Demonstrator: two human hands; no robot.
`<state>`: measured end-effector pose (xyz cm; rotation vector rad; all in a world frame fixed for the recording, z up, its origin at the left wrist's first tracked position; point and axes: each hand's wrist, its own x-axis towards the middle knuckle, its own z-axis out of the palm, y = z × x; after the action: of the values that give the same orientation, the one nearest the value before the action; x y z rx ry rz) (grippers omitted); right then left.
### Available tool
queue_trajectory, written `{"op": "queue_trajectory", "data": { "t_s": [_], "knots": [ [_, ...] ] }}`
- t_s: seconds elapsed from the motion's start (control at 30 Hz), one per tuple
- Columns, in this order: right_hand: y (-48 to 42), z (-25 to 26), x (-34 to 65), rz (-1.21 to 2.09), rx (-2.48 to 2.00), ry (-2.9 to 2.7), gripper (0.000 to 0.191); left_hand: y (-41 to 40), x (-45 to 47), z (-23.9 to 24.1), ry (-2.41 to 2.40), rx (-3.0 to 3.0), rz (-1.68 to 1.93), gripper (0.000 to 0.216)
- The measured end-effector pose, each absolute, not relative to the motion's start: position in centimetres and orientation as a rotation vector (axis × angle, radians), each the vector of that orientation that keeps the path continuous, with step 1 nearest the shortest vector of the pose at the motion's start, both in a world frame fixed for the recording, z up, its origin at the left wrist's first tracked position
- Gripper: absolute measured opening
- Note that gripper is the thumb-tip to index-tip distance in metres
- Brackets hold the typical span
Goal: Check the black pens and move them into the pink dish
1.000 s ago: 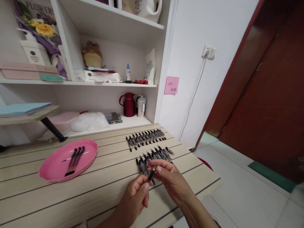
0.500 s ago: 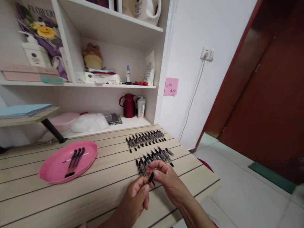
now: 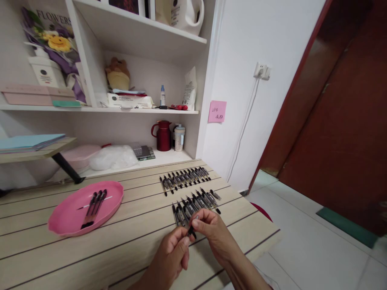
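Pinching a black pen (image 3: 190,230) between left hand (image 3: 175,249) and right hand (image 3: 211,229), just short of the nearer pen row (image 3: 198,202); apparently working at its tip. Probably calls next for steady alignment.

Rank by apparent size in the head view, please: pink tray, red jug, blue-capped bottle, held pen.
1. Pink tray
2. Red jug
Unsure: blue-capped bottle and held pen; the pen is nearer the camera and partly hidden.
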<state>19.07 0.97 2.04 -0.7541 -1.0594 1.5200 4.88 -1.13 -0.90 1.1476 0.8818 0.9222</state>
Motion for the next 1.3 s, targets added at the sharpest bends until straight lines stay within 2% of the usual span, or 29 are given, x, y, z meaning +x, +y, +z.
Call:
{"op": "queue_trajectory", "data": {
  "t_s": [0.13,0.27,0.47,0.6,0.97,1.03,1.1,1.2,1.3],
  "knots": [
    [0.9,2.0,19.1,1.603,-0.683,-1.039,0.025,-1.2,4.8,-1.0,0.854,1.110,0.907,0.030],
    [0.9,1.7,19.0,1.504,-0.727,-1.007,0.020,-1.3,4.9,-0.7,0.839,1.077,0.887,0.031],
    [0.6,1.9,18.9,1.608,-0.644,-0.967,0.027,-1.5,4.6,0.1,0.733,0.970,0.821,0.022],
    [0.8,1.7,19.0,1.588,-0.669,-0.956,0.023,-1.5,4.4,-0.1,0.684,0.940,0.793,0.019],
    [1.0,1.6,19.1,1.468,-0.767,-1.129,0.026,-1.3,4.5,-0.7,0.767,1.044,0.862,0.030],
    [2.7,2.2,20.3,1.336,-0.850,-1.243,0.028,-1.3,4.4,-0.4,0.767,0.998,0.848,0.028],
    [5.5,2.7,22.3,1.007,-1.031,-1.334,0.027,-1.3,4.3,-0.2,0.775,0.984,0.852,0.027],
    [10.0,2.9,25.6,0.424,-1.577,-1.542,0.015,-1.3,4.2,-0.2,0.786,0.994,0.859,0.025],
    [13.0,1.9,27.7,0.157,-1.965,-1.769,0.010,-1.2,4.2,-0.2,0.780,1.004,0.868,0.024]
  ]
}}
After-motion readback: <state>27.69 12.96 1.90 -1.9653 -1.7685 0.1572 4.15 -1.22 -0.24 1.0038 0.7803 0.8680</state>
